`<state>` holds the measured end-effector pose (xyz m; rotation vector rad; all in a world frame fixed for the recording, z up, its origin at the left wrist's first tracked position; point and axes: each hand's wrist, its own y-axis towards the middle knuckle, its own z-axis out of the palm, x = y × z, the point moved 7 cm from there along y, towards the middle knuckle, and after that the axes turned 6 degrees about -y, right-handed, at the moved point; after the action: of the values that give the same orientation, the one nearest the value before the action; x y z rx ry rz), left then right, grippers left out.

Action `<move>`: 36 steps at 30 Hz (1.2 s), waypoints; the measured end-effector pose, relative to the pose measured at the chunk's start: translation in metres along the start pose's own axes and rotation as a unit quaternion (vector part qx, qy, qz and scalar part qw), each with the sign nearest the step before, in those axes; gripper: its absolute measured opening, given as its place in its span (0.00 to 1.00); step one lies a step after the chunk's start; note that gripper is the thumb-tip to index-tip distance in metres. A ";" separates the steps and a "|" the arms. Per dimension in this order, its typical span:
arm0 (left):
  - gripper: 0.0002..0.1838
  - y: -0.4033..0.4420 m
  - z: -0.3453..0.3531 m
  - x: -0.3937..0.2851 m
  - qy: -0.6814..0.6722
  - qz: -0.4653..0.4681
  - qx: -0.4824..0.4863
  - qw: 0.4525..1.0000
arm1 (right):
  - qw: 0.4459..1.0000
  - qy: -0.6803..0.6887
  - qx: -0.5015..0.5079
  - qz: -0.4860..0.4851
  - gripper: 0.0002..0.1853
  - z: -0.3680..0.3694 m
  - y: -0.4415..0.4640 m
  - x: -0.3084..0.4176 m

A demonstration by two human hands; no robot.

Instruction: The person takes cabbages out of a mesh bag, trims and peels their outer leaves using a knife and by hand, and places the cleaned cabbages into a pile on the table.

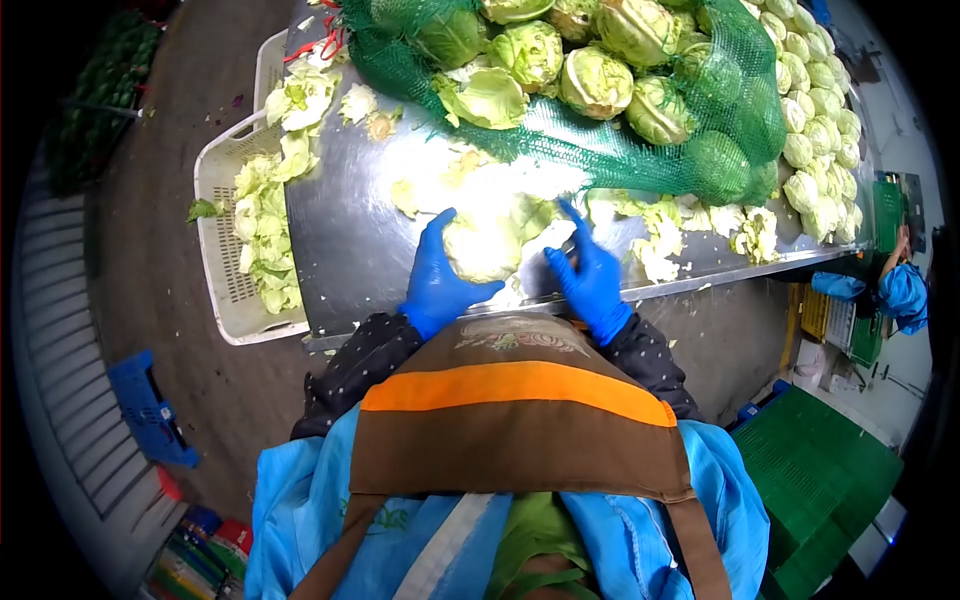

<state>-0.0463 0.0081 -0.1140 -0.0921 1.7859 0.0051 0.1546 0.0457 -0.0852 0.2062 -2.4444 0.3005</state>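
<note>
A pale green cabbage (481, 246) lies on the metal table (350, 225) near its front edge. My left hand (438, 283), in a blue glove, cups this cabbage from the left, fingers curved along its side. To the right is my right hand (590, 278), also blue-gloved, with thumb and forefinger apart beside a loose outer leaf (535, 218). The right hand's edge is slightly blurred, and its other fingers are partly hidden. Bright glare washes out the table just beyond the cabbage.
Cabbages (597, 82) spill from a green net bag (640, 160) at the back. Trimmed cabbages (820, 130) are piled at far right. A white basket (215, 200) of leaves stands at the left edge. Loose leaves (660, 240) lie at right. Another person (903, 290) is farther right.
</note>
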 end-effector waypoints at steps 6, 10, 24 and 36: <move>0.56 0.005 0.016 0.015 0.112 -0.074 0.050 0.990 | 0.990 -0.086 0.095 -0.060 0.30 0.028 0.000 0.013; 0.57 0.001 0.022 0.005 0.137 -0.031 0.061 0.988 | 0.996 0.072 -0.031 0.040 0.23 0.042 0.016 -0.019; 0.57 -0.007 0.007 0.009 -0.040 -0.070 0.036 0.996 | 0.991 -0.007 -0.060 0.120 0.33 0.028 0.073 -0.035; 0.57 -0.005 0.002 0.023 -0.049 -0.091 0.015 0.994 | 0.998 0.021 0.042 0.041 0.15 0.036 0.041 -0.029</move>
<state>-0.0492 0.0018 -0.1369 -0.2289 1.6725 -0.1468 0.1460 0.0772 -0.1373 0.1349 -2.4040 0.4402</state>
